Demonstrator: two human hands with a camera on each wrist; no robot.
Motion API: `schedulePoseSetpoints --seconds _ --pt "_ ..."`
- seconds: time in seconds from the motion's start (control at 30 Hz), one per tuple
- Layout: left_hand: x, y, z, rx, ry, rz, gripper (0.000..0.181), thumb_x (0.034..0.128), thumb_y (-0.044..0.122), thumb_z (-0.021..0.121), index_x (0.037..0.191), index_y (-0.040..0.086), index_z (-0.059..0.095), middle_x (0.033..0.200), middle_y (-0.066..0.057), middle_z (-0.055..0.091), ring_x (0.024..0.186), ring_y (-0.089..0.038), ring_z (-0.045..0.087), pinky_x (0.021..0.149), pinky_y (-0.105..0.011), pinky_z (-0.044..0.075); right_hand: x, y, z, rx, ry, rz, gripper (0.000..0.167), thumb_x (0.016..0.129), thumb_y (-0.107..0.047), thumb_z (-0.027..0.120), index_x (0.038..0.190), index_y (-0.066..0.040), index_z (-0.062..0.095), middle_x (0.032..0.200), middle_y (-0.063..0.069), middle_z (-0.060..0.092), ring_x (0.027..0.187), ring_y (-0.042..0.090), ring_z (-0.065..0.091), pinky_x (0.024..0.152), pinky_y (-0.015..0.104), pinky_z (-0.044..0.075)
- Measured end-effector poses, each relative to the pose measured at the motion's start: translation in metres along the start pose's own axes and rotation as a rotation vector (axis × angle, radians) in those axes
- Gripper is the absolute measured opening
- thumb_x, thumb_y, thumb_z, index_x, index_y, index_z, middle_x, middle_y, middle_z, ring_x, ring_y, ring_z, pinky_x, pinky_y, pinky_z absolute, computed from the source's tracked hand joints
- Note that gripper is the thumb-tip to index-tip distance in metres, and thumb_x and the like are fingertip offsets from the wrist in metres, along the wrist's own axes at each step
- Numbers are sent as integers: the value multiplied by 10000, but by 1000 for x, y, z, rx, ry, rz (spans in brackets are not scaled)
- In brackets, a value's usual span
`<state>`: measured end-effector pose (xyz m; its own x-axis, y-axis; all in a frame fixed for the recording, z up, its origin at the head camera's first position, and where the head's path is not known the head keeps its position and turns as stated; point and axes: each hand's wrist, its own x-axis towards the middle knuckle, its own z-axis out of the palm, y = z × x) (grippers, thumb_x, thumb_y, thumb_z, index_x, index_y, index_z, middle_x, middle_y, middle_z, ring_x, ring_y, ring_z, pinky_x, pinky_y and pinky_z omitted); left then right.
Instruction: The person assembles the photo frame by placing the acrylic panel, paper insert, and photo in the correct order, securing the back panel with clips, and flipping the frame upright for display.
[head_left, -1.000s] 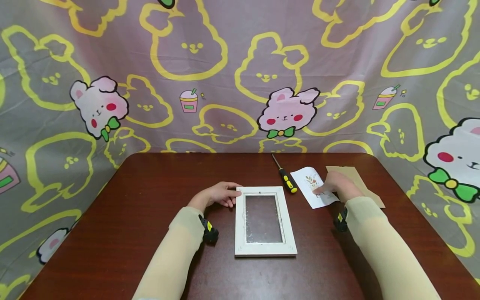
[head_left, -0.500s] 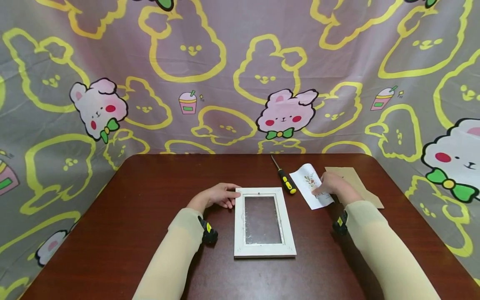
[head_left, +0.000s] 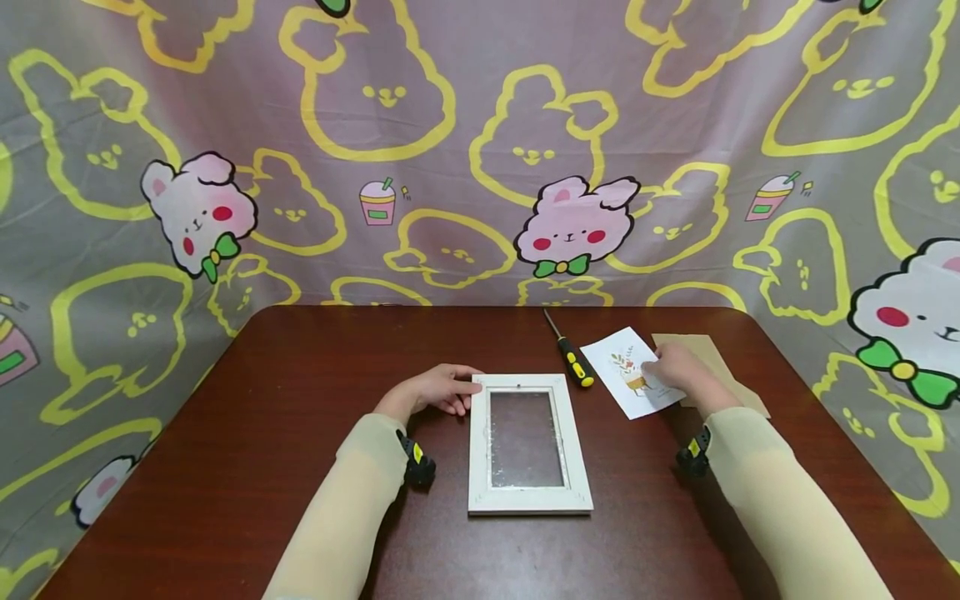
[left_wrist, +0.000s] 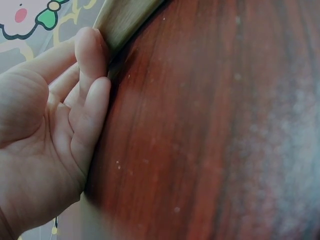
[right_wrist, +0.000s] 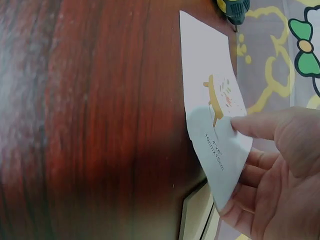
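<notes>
White picture frame is sitting near-centre, probably light and stiff. Left hand is gripping its far-left corner; I'm not making out the fingertips there. Farther right, the right hand is pinching the paper insert (likely flimsy, I'd be holding edges) and covering some brown backing board.

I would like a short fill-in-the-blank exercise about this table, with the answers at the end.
The frame touched by the left hand is ____ in colour.
The ____ hand pinches the printed sheet.
The screwdriver has a black and ____ handle.
In the head view, it lies to the sheet's ____.

Answers: white; right; yellow; left.
</notes>
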<state>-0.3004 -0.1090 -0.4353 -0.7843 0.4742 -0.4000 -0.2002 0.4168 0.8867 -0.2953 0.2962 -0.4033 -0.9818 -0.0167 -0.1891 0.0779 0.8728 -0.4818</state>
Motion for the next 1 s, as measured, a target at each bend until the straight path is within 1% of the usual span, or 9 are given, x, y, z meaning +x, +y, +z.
schedulePoseSetpoints --seconds 0.13,0.2,0.3,0.43,0.5,0.6,0.67,0.8,1.0 --pt "0 -1 0 2 -4 -2 454 992 226 589 1413 90 489 693 -48 583 535 -105 585 540 -246 481 -2 6 -5 10 45 -39 247 954 -129 532 818 64 603 741 143 597 659 240 558 566 308 427" --pt "-1 -1 0 1 -4 -2 452 993 224 587 1413 88 489 692 -47 581 533 -103 582 540 -245 482 -3 9 -9 12 55 -55 257 956 -122 525 826 77 626 732 135 602 652 230 550 560 301 421" --pt "-2 0 0 2 -1 -2 453 994 221 586 1415 85 486 690 -47 578 529 -99 577 538 -244 482 -7 11 -16 29 53 -64 260 952 -104 535 912 126 650 764 151 622 675 230 560 568 292 432" --pt "-2 0 0 0 2 -6 459 990 220 591 1418 89 485 691 -47 581 528 -98 577 539 -244 483 -11 13 -25 76 31 -50 274 948 -103 572 1002 155 647 816 172 634 687 218 562 571 303 446" --pt "-1 0 0 1 3 -8 461 988 223 594 1417 91 487 691 -47 584 528 -97 579 539 -244 482 -11 16 -28 115 23 -43 282 945 -111 594 1024 155 643 813 156 634 670 206 553 561 312 444" --pt "0 0 0 0 2 -10 457 988 221 595 1414 91 491 689 -46 586 527 -97 582 536 -242 480 -12 18 -32 177 8 -43 298 940 -124 612 1048 153 633 766 103 623 634 189 540 541 311 436" --pt "0 1 0 -1 1 -11 454 990 217 592 1414 90 489 687 -44 585 527 -96 582 533 -240 477 -13 19 -35 207 1 -50 292 938 -133 616 1039 140 638 716 54 606 608 185 527 519 298 416" --pt "0 1 0 0 1 -9 454 993 209 586 1417 87 482 682 -43 581 524 -96 578 529 -238 476 -16 18 -39 226 -5 -54 264 941 -171 618 962 88 662 651 -8 575 592 186 521 490 278 394" --pt "1 0 0 5 1 -3 457 992 213 589 1416 80 483 681 -43 581 522 -93 578 529 -238 478 -21 11 -43 286 7 -54 299 965 -224 597 917 64 661 671 -22 606 611 166 558 518 323 438"
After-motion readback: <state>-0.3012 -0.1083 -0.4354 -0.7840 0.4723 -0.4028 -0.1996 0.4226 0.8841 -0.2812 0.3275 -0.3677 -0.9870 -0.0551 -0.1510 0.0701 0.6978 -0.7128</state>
